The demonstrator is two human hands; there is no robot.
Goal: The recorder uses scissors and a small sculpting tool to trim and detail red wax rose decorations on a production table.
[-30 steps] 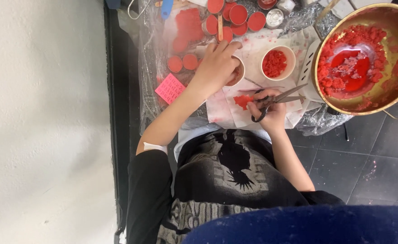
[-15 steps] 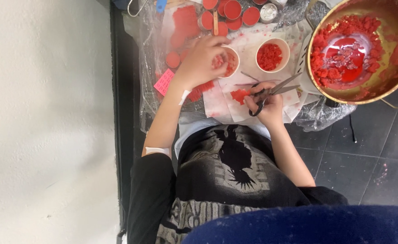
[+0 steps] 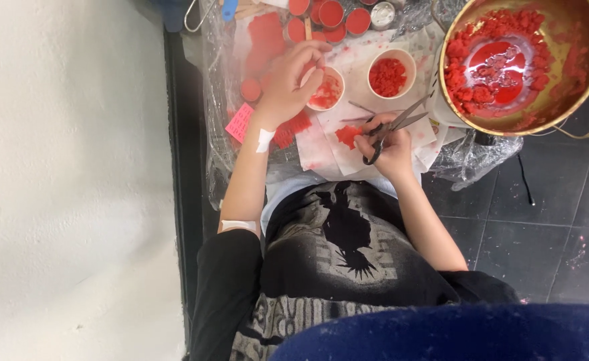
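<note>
Two hands busy. Left hand [image 3: 287,83] curled over rim of small paper cup [image 3: 326,90] with red bits, fingers closed on it. Right hand [image 3: 391,144] gripping scissors [image 3: 391,127], blades slightly parted, long axis pointing up-right toward brass bowl [image 3: 578,67]. Red wax chunk [image 3: 348,136] on white paper [image 3: 328,150], just left of right hand, below cup; right hand nearer.

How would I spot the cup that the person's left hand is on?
Start at the big brass bowl of red lumps at top right. Left of it stand two small white cups. The farther one, the left cup, lies under the left hand. Unlike the right cup, which is open to view and heaped with red bits, it is half covered by fingers.
</note>
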